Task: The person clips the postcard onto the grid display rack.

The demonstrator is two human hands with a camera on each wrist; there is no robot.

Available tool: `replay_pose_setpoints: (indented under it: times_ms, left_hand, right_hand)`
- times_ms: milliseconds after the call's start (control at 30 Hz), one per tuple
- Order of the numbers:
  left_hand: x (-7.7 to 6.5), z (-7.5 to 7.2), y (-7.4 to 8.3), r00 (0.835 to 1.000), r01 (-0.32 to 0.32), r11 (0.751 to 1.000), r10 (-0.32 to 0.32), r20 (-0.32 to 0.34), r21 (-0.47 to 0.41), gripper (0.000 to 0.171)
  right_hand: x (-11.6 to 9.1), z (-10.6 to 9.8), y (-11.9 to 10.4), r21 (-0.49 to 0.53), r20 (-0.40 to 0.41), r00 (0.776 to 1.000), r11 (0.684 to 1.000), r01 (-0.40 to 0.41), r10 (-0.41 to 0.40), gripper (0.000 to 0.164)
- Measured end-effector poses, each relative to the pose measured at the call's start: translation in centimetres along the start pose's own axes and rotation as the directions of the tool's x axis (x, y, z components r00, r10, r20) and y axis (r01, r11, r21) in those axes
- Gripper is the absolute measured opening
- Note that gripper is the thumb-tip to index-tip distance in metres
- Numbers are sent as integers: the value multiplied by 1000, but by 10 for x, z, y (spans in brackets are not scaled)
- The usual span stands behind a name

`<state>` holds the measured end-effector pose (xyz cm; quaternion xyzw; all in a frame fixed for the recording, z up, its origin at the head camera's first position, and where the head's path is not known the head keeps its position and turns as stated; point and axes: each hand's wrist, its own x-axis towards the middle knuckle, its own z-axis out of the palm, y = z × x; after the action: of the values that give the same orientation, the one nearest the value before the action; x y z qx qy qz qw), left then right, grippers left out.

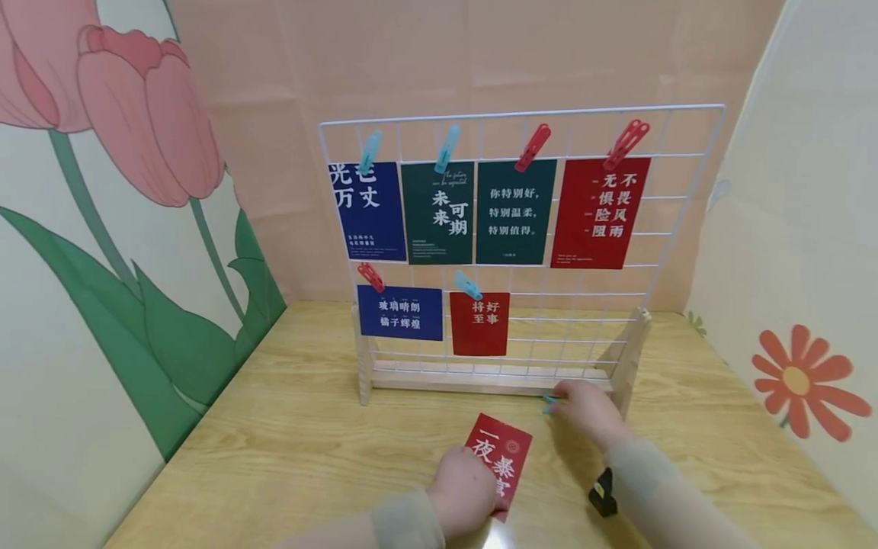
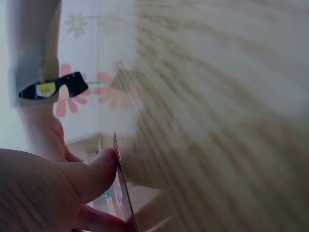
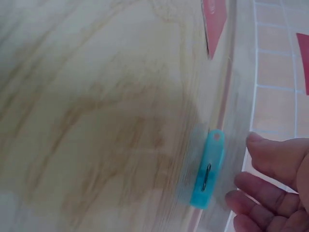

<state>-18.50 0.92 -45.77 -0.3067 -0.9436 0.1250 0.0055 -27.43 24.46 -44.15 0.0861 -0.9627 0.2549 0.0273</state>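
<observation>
My left hand [image 1: 465,490] grips a red card [image 1: 516,446] with white characters, low over the front of the table. Thumb and a finger [image 2: 96,176] meet the card [image 2: 120,188], seen nearly edge-on in the left wrist view. Beside the foot bar of a white wire rack [image 1: 579,305], my right hand [image 1: 588,412] reaches toward a teal clothespin [image 1: 549,404]. In the right wrist view this clothespin [image 3: 208,169] lies on the table by the bar, and the right hand's curved fingers [image 3: 253,193] are spread from the thumb, with a gap to the clothespin.
Four cards hang in the rack's upper row, including a blue card [image 1: 373,229] and a red card [image 1: 597,244]. Below hang a smaller blue card [image 1: 401,313] and red card [image 1: 480,335]. Red and teal clothespins hold them. Wooden feet [image 1: 631,358] support the rack. Walls surround the table.
</observation>
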Motion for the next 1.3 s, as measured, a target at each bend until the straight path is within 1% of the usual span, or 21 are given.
replay_pose_setpoints:
  times_ms: [100,233,333,433,500,633,733,767,833,867,900,933,967,1033,1100,1133,1167,1200,1267,1300]
  left_hand:
    - [-1,-1,3,1000,-8,999,9,-17,50,50]
    - [0,-2,5,1000,0,1000,0,4,28,42]
    - [2,-3,8,999,6,1000,-6,40,5,35]
    - [3,-3,12,998,13,1000,-13,58,7,30]
    - [2,-3,13,998,25,1000,-25,60,5,32]
    - [0,-1,10,998,58,996,-58,2,67,50]
    - [0,1,2,995,94,995,-93,-49,22,54]
    - [1,1,-1,993,100,995,-100,-60,-7,51]
    - [2,3,-9,989,118,988,-126,-72,-104,49]
    - [3,4,-13,987,124,979,-139,-84,-165,46]
    - [5,5,-17,985,130,967,-151,-85,-217,45]
    - [6,5,-22,983,139,948,-168,-80,-286,42]
    - [8,6,-27,979,148,920,-188,-79,-362,40]
    - [12,8,-37,971,163,851,-229,-73,-500,35]
    - [18,11,-46,961,183,765,-272,-53,-617,31]
    - [21,14,-51,956,186,729,-289,-50,-659,31]
    - [24,16,-54,951,184,704,-303,-56,-685,31]
    - [27,18,-58,947,192,674,-318,-45,-713,32]
    - [33,22,-63,940,205,622,-341,-26,-756,33]
    - [35,24,-65,938,209,604,-347,-18,-769,34]
  right_hand:
    - [4,1,-4,-54,24,1000,998,-15,17,20]
    - [7,5,-9,-90,45,998,995,-45,49,16]
    - [9,9,-11,-102,43,998,994,-41,46,13]
    - [10,12,-12,-123,29,999,992,-17,21,13]
    - [10,14,-13,-139,20,1000,990,-8,10,14]
    - [12,16,-13,-164,15,1000,986,-11,14,15]
    - [13,18,-13,-171,22,999,985,-29,33,16]
    - [14,18,-12,-170,25,999,985,-30,35,16]
    - [14,19,-12,-166,33,999,985,-36,42,16]
    - [14,19,-12,-164,35,999,986,-35,41,16]
    - [15,19,-12,-159,38,998,987,-34,40,15]
    - [15,19,-12,-153,40,998,988,-34,40,15]
    - [15,20,-11,-148,41,998,988,-32,38,14]
    - [15,20,-11,-139,40,999,990,-29,35,13]
    - [15,21,-10,-129,38,999,991,-29,34,13]
    - [15,21,-10,-125,38,999,992,-29,34,13]
    - [15,22,-10,-124,37,999,992,-29,34,13]
    - [15,22,-10,-122,36,999,992,-30,34,13]
    - [14,22,-10,-120,38,999,992,-33,38,13]
    - [14,23,-11,-119,40,998,992,-34,39,13]
